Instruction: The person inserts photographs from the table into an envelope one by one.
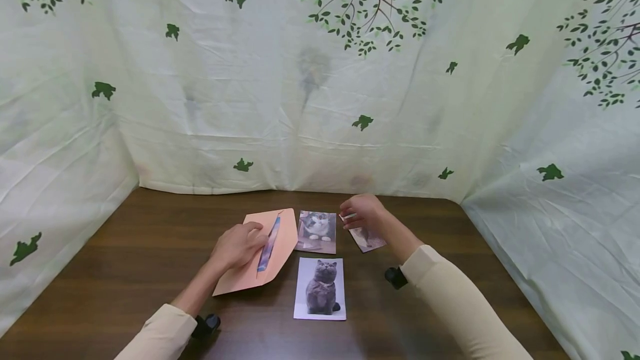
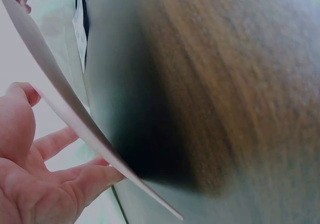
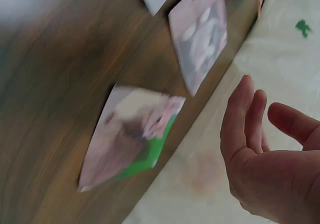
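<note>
A peach envelope point(image 1: 231, 281) is tilted over the left part of the table, gripped by my left hand point(image 1: 241, 244). Through its opening a strip of a picture point(image 1: 269, 246) shows. In the left wrist view, the envelope point(image 2: 82, 119) is seen edge-on, with thumb and fingers about it. My right hand point(image 1: 364, 210) hovers with loosely bent fingers over a photo point(image 1: 367, 241), partly covering it in the head view. The right wrist view shows this photo point(image 3: 125, 134) lying apart from the hand point(image 3: 270, 159), which holds nothing.
Between the hands lies a photo of a white-and-grey cat point(image 1: 317, 232). Nearer me is a photo of a sitting grey cat point(image 1: 320, 290). The brown wooden table point(image 1: 125, 260) ends at a leaf-patterned curtain point(image 1: 280, 99) at the back and sides.
</note>
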Motion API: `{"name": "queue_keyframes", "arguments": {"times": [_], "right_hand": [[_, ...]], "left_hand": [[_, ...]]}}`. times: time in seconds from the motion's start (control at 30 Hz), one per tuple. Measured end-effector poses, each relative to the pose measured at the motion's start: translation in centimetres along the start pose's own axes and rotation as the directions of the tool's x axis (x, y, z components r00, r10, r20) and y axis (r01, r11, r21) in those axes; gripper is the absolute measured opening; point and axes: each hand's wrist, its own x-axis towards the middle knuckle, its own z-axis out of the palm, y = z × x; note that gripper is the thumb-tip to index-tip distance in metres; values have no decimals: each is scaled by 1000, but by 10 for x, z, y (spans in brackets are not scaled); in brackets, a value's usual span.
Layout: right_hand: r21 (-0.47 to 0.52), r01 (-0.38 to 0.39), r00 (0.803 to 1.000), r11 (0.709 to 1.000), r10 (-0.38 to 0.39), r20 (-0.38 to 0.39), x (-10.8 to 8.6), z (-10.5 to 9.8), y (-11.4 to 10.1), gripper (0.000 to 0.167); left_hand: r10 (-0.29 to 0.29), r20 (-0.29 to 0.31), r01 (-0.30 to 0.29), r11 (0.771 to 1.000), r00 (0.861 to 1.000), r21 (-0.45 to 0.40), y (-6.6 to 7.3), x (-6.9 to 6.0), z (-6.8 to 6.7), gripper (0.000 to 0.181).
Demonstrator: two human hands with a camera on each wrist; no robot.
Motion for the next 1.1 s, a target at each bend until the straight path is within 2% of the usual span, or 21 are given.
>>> {"name": "queue_keyframes", "arguments": {"times": [0.2,0.33,0.57,0.83,1.1], "right_hand": [[21,-37,997,999,38,-61,-1,-32,8,41],[52,-47,997,998,50,-51,-5,-48,12,44],[73,18,999,997,-15,-36,-8,-72,21,51],[66,-4,998,998,8,-58,-4,-93,30,53],[69,-34,992,997,42,-121,3,-104,43,46]], "left_hand": [[-1,-1,1,1000,1000,6,-1,0,-1,48],[-5,2,5,1000,1000,9,-2,1,-1,49],[-13,7,13,1000,1000,2,-3,1,0,49],[-22,12,22,1000,1000,-3,-2,0,1,49],[-5,3,5,1000,1000,2,0,-2,-1,46]]}}
